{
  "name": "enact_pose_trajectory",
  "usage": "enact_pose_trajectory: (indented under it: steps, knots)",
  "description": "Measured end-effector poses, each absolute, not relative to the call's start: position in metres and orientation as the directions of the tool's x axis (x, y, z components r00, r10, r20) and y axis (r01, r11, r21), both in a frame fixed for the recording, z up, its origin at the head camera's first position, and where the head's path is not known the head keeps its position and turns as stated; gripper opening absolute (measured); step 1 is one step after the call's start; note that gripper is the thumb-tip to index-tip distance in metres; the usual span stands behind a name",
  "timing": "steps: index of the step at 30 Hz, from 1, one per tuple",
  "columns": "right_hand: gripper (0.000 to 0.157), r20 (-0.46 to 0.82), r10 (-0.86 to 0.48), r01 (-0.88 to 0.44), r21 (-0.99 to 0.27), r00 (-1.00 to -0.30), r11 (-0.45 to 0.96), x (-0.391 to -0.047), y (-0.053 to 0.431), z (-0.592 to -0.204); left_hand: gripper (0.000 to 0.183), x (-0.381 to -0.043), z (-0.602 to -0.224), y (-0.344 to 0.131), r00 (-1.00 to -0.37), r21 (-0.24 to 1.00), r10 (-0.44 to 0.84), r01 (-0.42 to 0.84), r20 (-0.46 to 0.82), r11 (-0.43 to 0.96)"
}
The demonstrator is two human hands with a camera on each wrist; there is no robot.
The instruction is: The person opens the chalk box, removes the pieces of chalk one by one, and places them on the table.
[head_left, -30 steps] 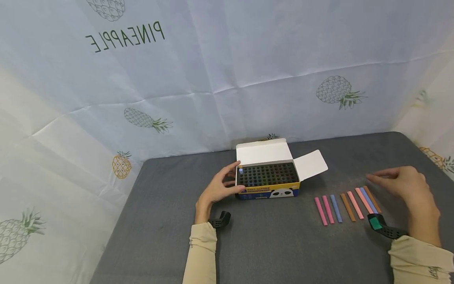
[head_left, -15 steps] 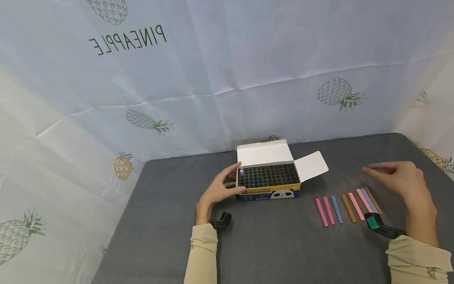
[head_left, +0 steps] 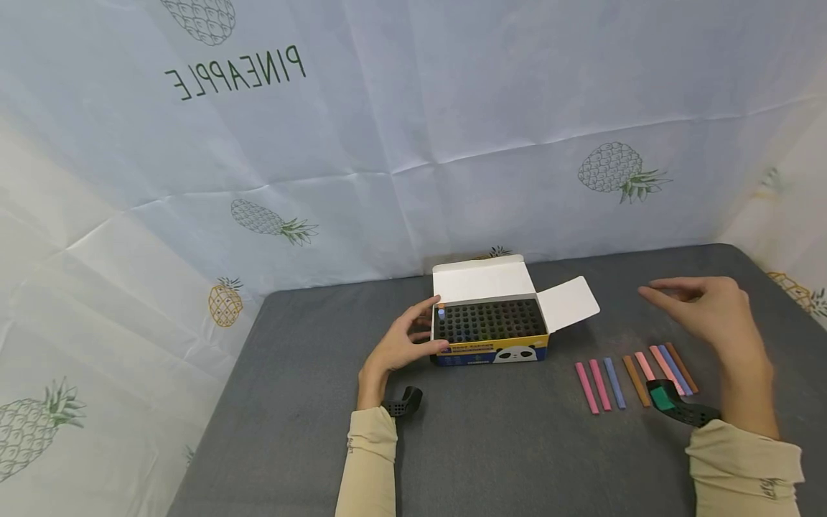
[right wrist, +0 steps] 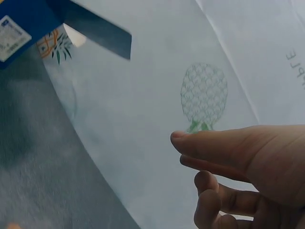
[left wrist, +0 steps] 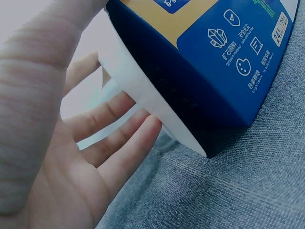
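Observation:
A blue and yellow chalk box (head_left: 478, 355) with a panda on its front stands on the table, lid raised. Its dark insert is full of holes; one orange stick (head_left: 441, 306) and one blue stick (head_left: 441, 314) sit at the left back corner. My left hand (head_left: 397, 346) holds the box's left end, thumb at the front corner and index finger at the back. In the left wrist view the fingertips (left wrist: 153, 123) touch its white side flap (left wrist: 138, 93). My right hand (head_left: 713, 305) hovers beyond the chalk row, thumb and index finger forward, nothing visible between them.
On the grey table (head_left: 491, 445), right of the box, lie pink sticks (head_left: 586, 388), a blue stick (head_left: 614, 384), a brown stick (head_left: 636, 380) and several more in one row. The box's right flap (head_left: 568, 304) sticks out. A pineapple-print cloth (head_left: 362, 222) hangs behind.
My right hand has moved left and away from me, off the right end of the chalk row. The left hand stays at the box; the sticks lie as before.

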State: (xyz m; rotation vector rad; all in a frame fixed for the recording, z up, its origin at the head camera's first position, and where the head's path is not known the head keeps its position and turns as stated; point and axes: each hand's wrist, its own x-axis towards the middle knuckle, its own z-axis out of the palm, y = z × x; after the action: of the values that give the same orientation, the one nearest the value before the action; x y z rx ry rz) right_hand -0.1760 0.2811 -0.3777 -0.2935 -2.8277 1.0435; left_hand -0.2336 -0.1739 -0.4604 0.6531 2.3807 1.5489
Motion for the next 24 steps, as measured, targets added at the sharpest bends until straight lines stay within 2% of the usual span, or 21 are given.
enact_pose_trajectory:
  steps: [18,24]
  knots:
    - [0.047,0.174,0.108,-0.045,-0.698,-0.979,0.714,-0.19,0.221,-0.362,0.082,-0.233,-0.459,-0.174,-0.879,0.91,0.475,0.232,0.044,0.344]
    - [0.046,0.177,0.082,-0.068,-0.707,-0.981,0.704,-0.194,0.205,-0.363,0.08,-0.233,-0.459,-0.174,-0.878,0.903,0.477,0.244,0.052,0.352]
